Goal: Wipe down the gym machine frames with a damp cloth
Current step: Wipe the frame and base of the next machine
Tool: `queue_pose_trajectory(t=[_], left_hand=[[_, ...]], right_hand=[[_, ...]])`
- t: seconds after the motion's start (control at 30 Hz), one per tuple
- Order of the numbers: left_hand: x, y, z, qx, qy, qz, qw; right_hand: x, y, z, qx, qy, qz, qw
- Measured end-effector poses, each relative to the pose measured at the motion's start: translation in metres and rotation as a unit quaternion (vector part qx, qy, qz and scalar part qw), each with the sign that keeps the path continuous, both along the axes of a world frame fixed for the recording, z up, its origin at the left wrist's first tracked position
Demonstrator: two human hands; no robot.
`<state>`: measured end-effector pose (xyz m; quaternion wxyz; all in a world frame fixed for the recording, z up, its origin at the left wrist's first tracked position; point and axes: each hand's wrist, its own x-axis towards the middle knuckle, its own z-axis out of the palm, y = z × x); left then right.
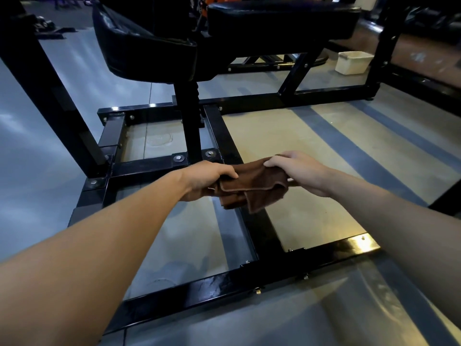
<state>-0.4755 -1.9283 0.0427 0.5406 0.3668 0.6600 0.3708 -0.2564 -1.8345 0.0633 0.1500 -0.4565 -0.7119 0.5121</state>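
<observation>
Both hands hold the brown cloth (pixel 252 186) up over the black frame (pixel 262 231), at mid-scene, just above the bar that runs from near to far along the floor. The left hand (pixel 207 179) has its fingers curled over the cloth's left end, clamped on it. The right hand (pixel 296 171) pinches the right end, fingers bent down onto the fabric. The cloth is bunched and folded between them, one hemmed edge facing the camera and a loose flap hanging below. It looks clear of the bar, though the angle leaves that unsure.

The step in hand seems to be readying the cloth, folding or turning it to a fresh face, rather than wiping. The near cross-bar (pixel 224 288) shines as if wet, so that stretch may be done already; that is a guess from the sheen.

Next, the cloth should be gathered into one hand, pressed flat on the long bar and drawn along it, working round the bolts (pixel 178 158) at the joints near the seat post (pixel 190 121). A white tub (pixel 353 62) stands on the floor far right, well apart.
</observation>
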Motion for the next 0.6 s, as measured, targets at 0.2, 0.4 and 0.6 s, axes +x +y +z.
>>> queue_pose_trajectory(t=[0.2,0.4,0.6], left_hand=[[0.004,-0.005,0.005,-0.06,-0.04,-0.111,0.991],[0.026,0.001,0.011,-0.055,-0.047,-0.154,0.985],[0.027,0.007,-0.003,-0.001,-0.098,0.022,0.995]], right_hand=[[0.003,0.001,0.005,-0.086,0.048,0.047,0.994],[-0.01,-0.006,0.008,-0.132,0.052,0.084,0.986],[-0.003,0.007,-0.004,-0.147,0.053,-0.039,0.987]])
